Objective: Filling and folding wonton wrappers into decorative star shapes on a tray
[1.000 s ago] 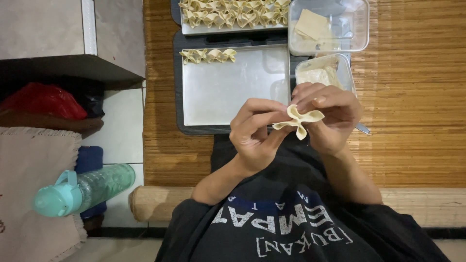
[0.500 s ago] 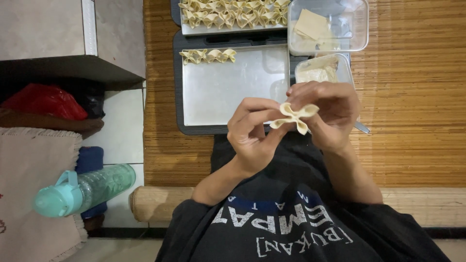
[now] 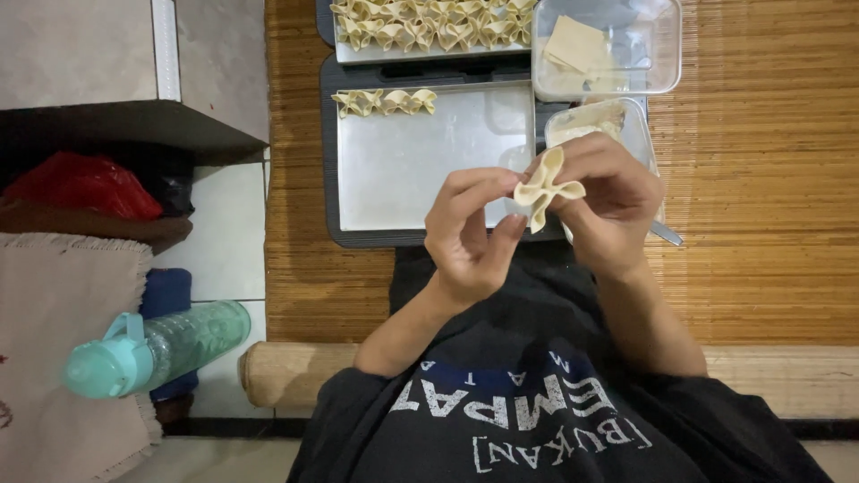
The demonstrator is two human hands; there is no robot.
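A: What has changed on the left side?

B: Little. The green bottle (image 3: 157, 349) lies well off to the left of the fingers, where it was. The metal tray (image 3: 420, 170) sits just beyond the fingertips, with the same short row of folded pieces (image 3: 385, 101) at its far edge.

A: And the left hand (image 3: 470, 237)?

B: It has risen a little toward the tray. Its fingers are curled in, the tips pressed on the left lobe of the folded dough piece (image 3: 548, 186), and the thumb comes up from below.

A: Where is the piece itself?

B: Between the two sets of fingertips, held in the air over the near right corner of the tray. Half a second ago it lay flatter, like a bow; now it is tipped up, one lobe pointing away.

A: The right hand (image 3: 608, 201)?

B: Its fingers are bunched together, pinching the right lobe. Behind them stands the clear tub (image 3: 640, 134).

A: Meaning?

B: By its look, the fold is set and matches the row on the tray
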